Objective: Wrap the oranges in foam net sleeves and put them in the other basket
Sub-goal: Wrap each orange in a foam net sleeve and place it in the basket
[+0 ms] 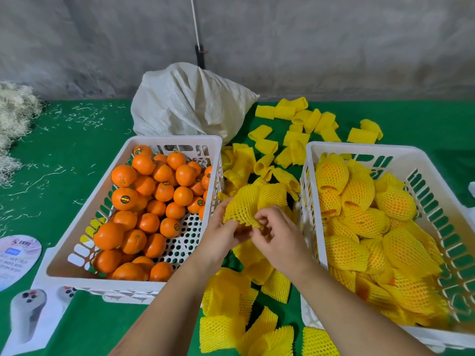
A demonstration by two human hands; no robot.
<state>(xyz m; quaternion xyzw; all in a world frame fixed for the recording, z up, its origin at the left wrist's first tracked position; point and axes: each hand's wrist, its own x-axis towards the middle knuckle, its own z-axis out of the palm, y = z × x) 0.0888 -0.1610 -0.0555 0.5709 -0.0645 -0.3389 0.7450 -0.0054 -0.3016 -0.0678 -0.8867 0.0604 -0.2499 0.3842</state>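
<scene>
Between the two baskets, my left hand (223,233) and my right hand (276,235) both pinch the lower rim of a yellow foam net sleeve (253,204). Whether an orange sits inside the sleeve is hidden by my fingers. The white basket on the left (177,141) holds several bare oranges (144,201). The white basket on the right (359,147) is filled with several oranges wrapped in yellow sleeves (372,227).
Loose empty sleeves (295,129) lie scattered on the green table between and behind the baskets and near the front edge (223,330). A white woven sack (190,104) stands behind the left basket. Straw (12,111) sits far left; printed cards (20,260) front left.
</scene>
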